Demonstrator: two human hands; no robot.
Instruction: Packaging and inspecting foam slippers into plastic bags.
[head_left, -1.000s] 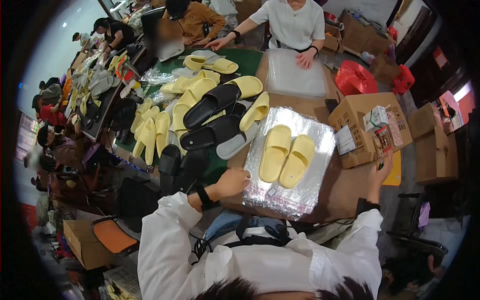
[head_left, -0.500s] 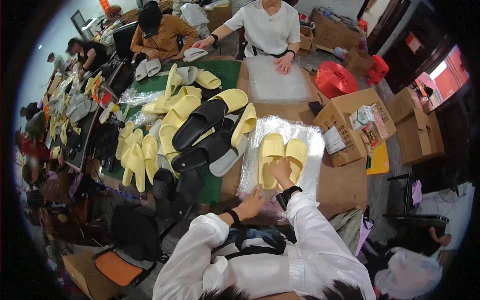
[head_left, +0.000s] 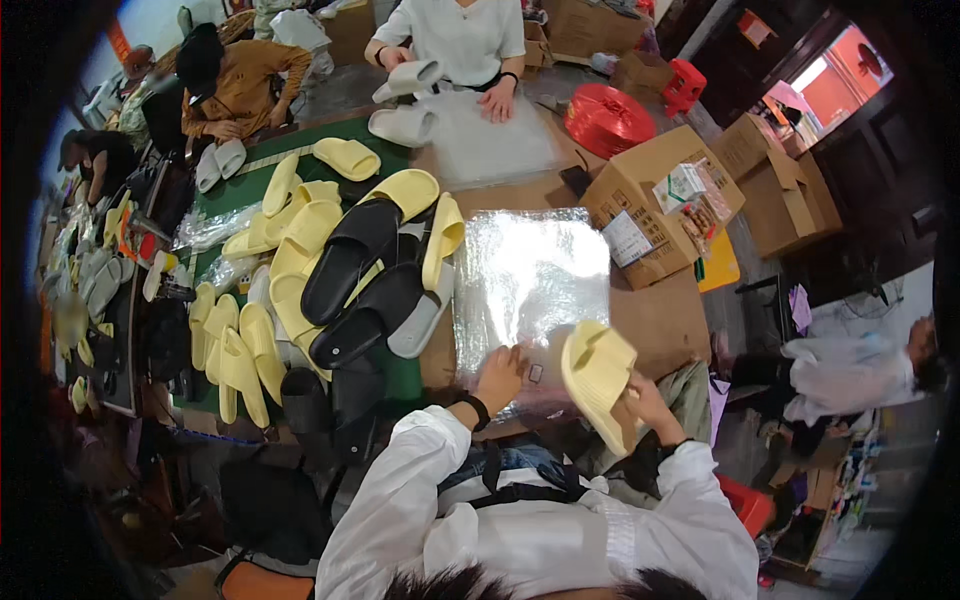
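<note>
A yellow slide sandal point(head_left: 598, 385) is gripped at its edge by my right hand point(head_left: 648, 408), raised over the near right end of a stack of clear plastic bags point(head_left: 530, 270). I cannot make out whether a second sandal is tucked behind it. My left hand point(head_left: 502, 375) is at the near edge of the stack, fingers drawn together on the top plastic bag; the fingertips are partly lost in glare. Close to them on the plastic is a small square mark point(head_left: 536, 373). Left of the stack lie black slides point(head_left: 350, 260) heaped with yellow slides point(head_left: 300, 240) and a grey slide point(head_left: 425, 315).
Across the table, a person in white point(head_left: 455, 45) holds a grey slide point(head_left: 408, 80) beside more clear bags point(head_left: 490, 140). A cardboard box point(head_left: 650, 230) and a red roll of plastic twine point(head_left: 610, 120) border the right side. Another person point(head_left: 240, 85) sits at far left.
The pair of yellow slides has left the bag stack; my right hand has carried yellow footwear right and nearer. My left hand's fingers have drawn together. The person opposite has lifted a grey slide.
</note>
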